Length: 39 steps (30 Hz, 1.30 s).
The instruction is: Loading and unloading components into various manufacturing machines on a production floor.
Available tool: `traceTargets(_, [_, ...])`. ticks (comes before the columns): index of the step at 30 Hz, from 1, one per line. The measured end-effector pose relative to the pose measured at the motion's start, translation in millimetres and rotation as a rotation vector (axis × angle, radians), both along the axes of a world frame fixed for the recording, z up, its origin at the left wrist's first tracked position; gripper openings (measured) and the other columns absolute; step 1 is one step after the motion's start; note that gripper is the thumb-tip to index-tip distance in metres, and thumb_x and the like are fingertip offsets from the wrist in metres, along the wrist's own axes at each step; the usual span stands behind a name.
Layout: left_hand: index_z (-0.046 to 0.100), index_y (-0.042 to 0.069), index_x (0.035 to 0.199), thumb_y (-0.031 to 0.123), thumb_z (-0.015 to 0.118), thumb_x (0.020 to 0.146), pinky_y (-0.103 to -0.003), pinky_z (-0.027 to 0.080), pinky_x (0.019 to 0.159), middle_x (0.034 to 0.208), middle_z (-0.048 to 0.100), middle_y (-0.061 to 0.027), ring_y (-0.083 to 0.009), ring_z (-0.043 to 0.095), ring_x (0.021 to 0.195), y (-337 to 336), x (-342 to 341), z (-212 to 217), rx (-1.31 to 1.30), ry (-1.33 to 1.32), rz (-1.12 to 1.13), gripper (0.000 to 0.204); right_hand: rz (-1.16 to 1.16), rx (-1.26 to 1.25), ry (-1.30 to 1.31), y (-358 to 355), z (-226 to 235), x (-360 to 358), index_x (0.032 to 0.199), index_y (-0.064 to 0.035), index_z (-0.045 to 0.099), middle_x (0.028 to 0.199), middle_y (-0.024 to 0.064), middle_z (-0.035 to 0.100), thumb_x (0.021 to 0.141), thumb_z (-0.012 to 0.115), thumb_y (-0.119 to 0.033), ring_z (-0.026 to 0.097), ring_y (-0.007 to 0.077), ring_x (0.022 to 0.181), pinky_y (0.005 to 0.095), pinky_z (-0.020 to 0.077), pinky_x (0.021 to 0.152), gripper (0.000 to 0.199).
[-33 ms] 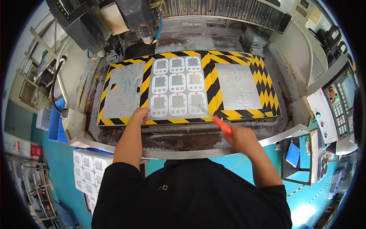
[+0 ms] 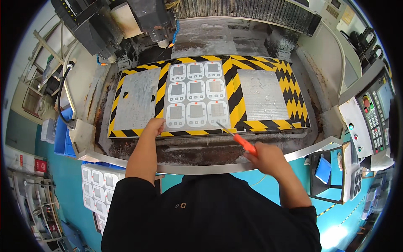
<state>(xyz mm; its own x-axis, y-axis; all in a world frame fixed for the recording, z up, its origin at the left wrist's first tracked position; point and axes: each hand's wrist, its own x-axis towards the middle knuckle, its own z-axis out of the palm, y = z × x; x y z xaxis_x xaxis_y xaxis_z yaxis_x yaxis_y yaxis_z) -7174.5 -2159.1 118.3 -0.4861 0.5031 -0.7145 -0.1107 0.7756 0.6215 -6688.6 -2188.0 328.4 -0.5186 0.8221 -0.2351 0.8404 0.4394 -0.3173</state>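
A clear sheet bearing rows of white rounded panels (image 2: 196,90), each with a grey window, small buttons and an orange-red dot, lies flat on the machine bed between striped tape bands. At its lower left corner is my left hand (image 2: 156,126), fingers curled closed; what they pinch, if anything, is hidden. My right hand (image 2: 268,158) grips an orange air blow gun (image 2: 244,143) in front of the bed. The gun's thin metal nozzle (image 2: 226,129) points up and left, its tip over the sheet's lower right corner.
Bare metal plates (image 2: 136,101) flank the sheet, framed by yellow-black tape (image 2: 236,96). Spindle heads (image 2: 157,31) hang at the back left. A metal rim (image 2: 210,169) crosses before me. The control panel (image 2: 373,113) stands right; more white panels (image 2: 98,189) are stacked lower left.
The blow gun has tilted and moved slightly down, and its metal nozzle now shows clearly over the sheet's corner. My left hand stays at the lower left corner.
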Motion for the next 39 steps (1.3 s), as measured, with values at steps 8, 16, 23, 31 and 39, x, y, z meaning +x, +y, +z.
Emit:
traceTargets(8, [0.062, 0.004, 0.078, 0.023, 0.066, 0.085, -0.03, 0.036, 0.048, 0.064, 0.052, -0.0041, -0.0151, 0.045, 0.052, 18, 7, -5, -0.026, 0.239, -0.202, 0.02, -0.132, -0.138, -0.014, -44, 15, 46, 0.083, -0.0029, 0.06, 0.077, 0.02, 0.065, 0.087, 0.068, -0.043, 0.062, 0.0422, 0.075, 0.0491, 0.0485, 0.066, 0.041])
traceTargets(16, [0.063, -0.001, 0.09, 0.023, 0.069, 0.08, -0.035, 0.034, 0.041, 0.067, 0.056, -0.009, -0.0181, 0.048, 0.048, 17, -5, -11, 0.042, 0.119, -0.088, 0.028, -0.103, 0.026, -0.007, -5, 3, 43, 0.09, -0.0025, 0.06, 0.084, 0.0226, 0.066, 0.088, 0.065, -0.043, 0.063, 0.0442, 0.082, 0.0521, 0.0482, 0.071, 0.041])
traceTargets(23, [0.067, 0.013, 0.114, 0.022, 0.066, 0.085, -0.041, 0.057, 0.076, 0.109, 0.068, -0.0057, -0.0208, 0.067, 0.096, -16, 10, 26, 0.827, 0.213, -0.587, 0.03, -0.144, 0.127, 0.075, 108, -28, 28, 0.095, 0.0018, 0.064, 0.077, 0.0215, 0.066, 0.091, 0.061, -0.035, 0.065, 0.0328, 0.072, 0.0436, 0.0478, 0.067, 0.037])
traceTargets(31, [0.051, 0.0, 0.129, 0.009, 0.066, 0.087, -0.036, 0.059, 0.068, 0.109, 0.066, -0.015, -0.0256, 0.068, 0.081, -275, 39, 197, 1.005, -0.093, 0.612, 0.046, -0.088, -0.3, 0.705, 47, -22, 22, 0.112, 0.0053, 0.063, 0.103, 0.0105, 0.067, 0.097, 0.059, -0.039, 0.061, 0.0196, 0.095, 0.0318, 0.0464, 0.085, 0.047])
traceTargets(39, [0.051, 0.002, 0.129, 0.007, 0.053, 0.097, -0.028, 0.058, 0.062, 0.104, 0.066, -0.0094, -0.0186, 0.068, 0.08, -711, -14, 180, 1.167, 0.306, 1.086, 0.033, 0.244, -0.418, 0.432, -100, 22, -160, 0.112, -0.0002, 0.066, 0.086, 0.0008, 0.066, 0.094, 0.058, -0.023, 0.047, 0.005, 0.059, 0.02, 0.0348, 0.049, 0.03])
